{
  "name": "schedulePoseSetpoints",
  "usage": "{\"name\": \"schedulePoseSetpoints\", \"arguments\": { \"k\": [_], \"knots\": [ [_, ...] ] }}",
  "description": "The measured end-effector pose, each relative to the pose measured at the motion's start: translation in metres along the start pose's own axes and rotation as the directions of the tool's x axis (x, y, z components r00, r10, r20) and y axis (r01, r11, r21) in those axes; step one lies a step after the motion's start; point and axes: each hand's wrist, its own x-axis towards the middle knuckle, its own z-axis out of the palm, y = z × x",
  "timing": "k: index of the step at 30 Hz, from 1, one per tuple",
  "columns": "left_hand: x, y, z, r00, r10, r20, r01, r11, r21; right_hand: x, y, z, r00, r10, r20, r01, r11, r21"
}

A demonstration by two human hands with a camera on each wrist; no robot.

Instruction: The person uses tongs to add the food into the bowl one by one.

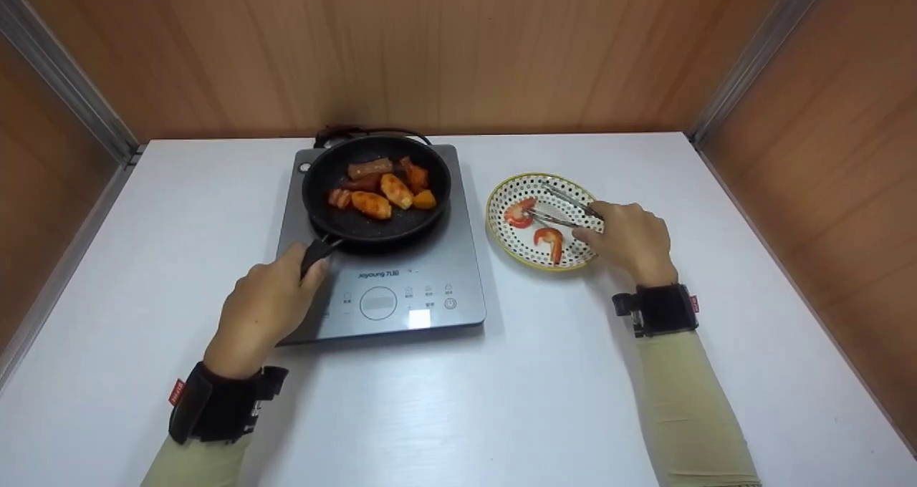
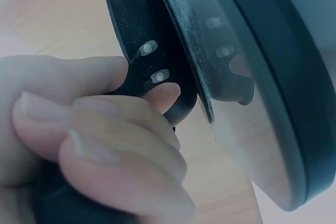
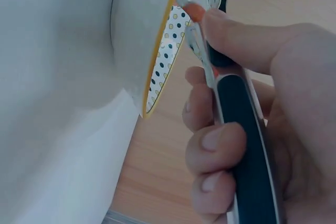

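Note:
My left hand (image 1: 263, 302) grips the black handle (image 1: 315, 253) of a frying pan (image 1: 358, 222), its fingers wrapped round it in the left wrist view. Several pieces of browned food (image 1: 371, 205) lie in the pan. My right hand (image 1: 630, 240) holds metal tongs (image 3: 244, 129) with dark grips, thumb on one side and fingers round the other. The tongs' arms are spread over a dotted plate (image 1: 512, 246) with a yellow rim. One tip is right at a shrimp (image 1: 519, 213) on the plate's left; a second shrimp (image 1: 549, 242) lies nearer the front.
Under the pan is a flat grey induction cooker (image 1: 444, 258) with a touch panel, its black cord (image 1: 390, 130) behind it. Wooden panels (image 1: 430, 50) stand behind and at both sides of the white table (image 1: 430, 415).

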Motion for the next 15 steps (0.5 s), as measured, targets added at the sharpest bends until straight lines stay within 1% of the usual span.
{"name": "schedulePoseSetpoints", "arguments": {
  "k": [3,11,15],
  "knots": [
    [-0.0001,0.0003,-0.0005,1.0,-0.002,0.004,0.002,1.0,-0.002,-0.0001,-0.0012,-0.0003,1.0,0.002,0.022,-0.002,1.0,0.001],
    [0.0002,-0.0013,0.0004,1.0,0.005,0.0,-0.005,1.0,-0.003,-0.0008,-0.0022,-0.0027,0.996,-0.025,0.086,0.024,1.0,0.003],
    [0.0006,-0.0008,0.0008,1.0,0.005,0.0,-0.005,1.0,-0.003,-0.0006,-0.0005,-0.0016,0.995,-0.029,0.098,0.028,1.0,0.01]
  ]
}}
